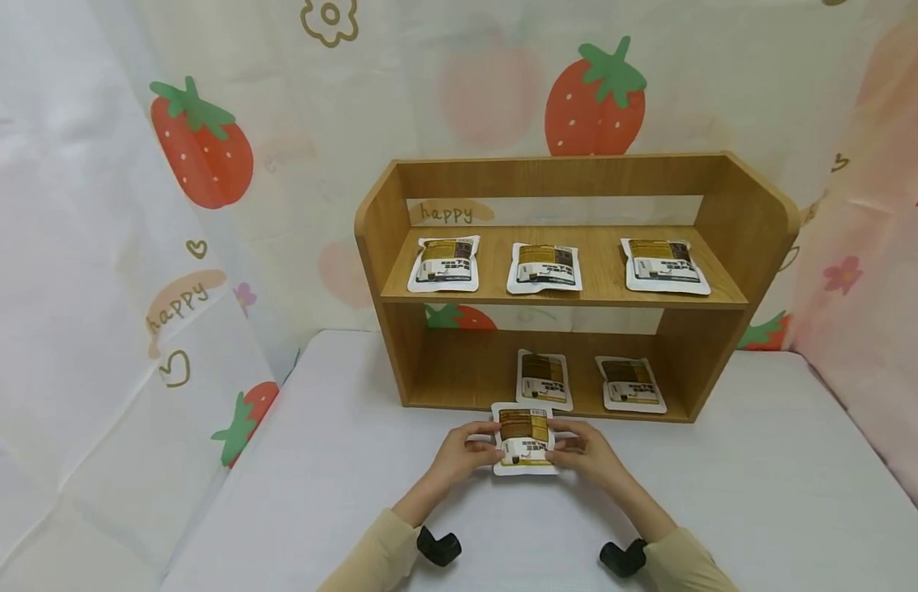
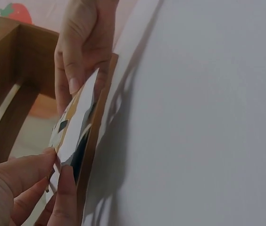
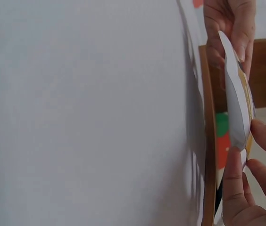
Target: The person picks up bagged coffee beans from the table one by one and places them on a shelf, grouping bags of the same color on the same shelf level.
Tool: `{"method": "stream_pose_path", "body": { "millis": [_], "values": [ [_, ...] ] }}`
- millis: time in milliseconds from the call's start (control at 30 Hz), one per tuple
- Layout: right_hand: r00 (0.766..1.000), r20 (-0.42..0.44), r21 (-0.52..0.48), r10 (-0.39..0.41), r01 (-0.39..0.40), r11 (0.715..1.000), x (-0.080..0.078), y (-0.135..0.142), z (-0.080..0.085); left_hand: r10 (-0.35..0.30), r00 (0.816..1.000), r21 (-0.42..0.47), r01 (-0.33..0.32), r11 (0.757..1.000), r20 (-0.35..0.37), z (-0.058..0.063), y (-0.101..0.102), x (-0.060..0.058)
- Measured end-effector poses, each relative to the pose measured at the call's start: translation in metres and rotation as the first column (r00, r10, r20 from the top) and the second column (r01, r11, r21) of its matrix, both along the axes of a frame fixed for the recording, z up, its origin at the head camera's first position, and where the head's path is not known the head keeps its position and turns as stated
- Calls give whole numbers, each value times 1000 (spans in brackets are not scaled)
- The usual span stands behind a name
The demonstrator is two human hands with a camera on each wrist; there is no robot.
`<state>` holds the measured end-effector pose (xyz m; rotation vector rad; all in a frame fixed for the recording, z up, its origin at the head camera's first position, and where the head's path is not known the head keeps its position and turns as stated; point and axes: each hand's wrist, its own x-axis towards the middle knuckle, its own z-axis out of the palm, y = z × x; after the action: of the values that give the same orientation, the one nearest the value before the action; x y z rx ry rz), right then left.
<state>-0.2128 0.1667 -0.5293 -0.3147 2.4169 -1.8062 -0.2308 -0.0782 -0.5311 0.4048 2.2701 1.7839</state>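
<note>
Both hands hold one white packet point(image 1: 524, 440) with a brown and yellow label, in front of the wooden shelf's lower board. The left hand point(image 1: 465, 452) pinches its left edge between thumb and fingers. On the opposite edge, the right hand point(image 1: 588, 452) grips it the same way. In the left wrist view the packet point(image 2: 76, 125) is seen edge-on, close to the board's front edge. The right wrist view shows the packet's pale back point(image 3: 236, 94) between the two hands. Just behind it, a similar packet point(image 1: 544, 378) lies on the lower board, overlapped in the head view.
The two-tier wooden shelf point(image 1: 563, 302) stands at the back of the white table point(image 1: 340, 493). On its upper board lie a left packet point(image 1: 446, 263), a middle packet point(image 1: 544, 268) and a right packet point(image 1: 666, 265). Another packet point(image 1: 631, 384) lies at the lower right.
</note>
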Motion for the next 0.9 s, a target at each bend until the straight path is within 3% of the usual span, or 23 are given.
{"method": "stream_pose_path", "body": {
  "millis": [200,300,533,767,900],
  "values": [
    [999,-40,14,-23,24,1000,-5,-15,0,19,1000,-14,-19,1000,-1,25,-10,9],
    [998,-45,7,-41,42,999,-8,-21,-1,25,1000,-24,-25,999,-4,32,-13,12],
    [997,-48,10,-64,65,998,-15,-36,-2,41,999,2,-41,999,-13,32,-24,8],
    [997,-69,-16,-30,29,999,-10,-53,26,105,994,-17,-105,994,-22,34,-34,2],
    [996,-86,-6,-1,1,1000,-12,-61,32,127,991,-10,-127,992,-46,33,-40,-2]
  ]
}}
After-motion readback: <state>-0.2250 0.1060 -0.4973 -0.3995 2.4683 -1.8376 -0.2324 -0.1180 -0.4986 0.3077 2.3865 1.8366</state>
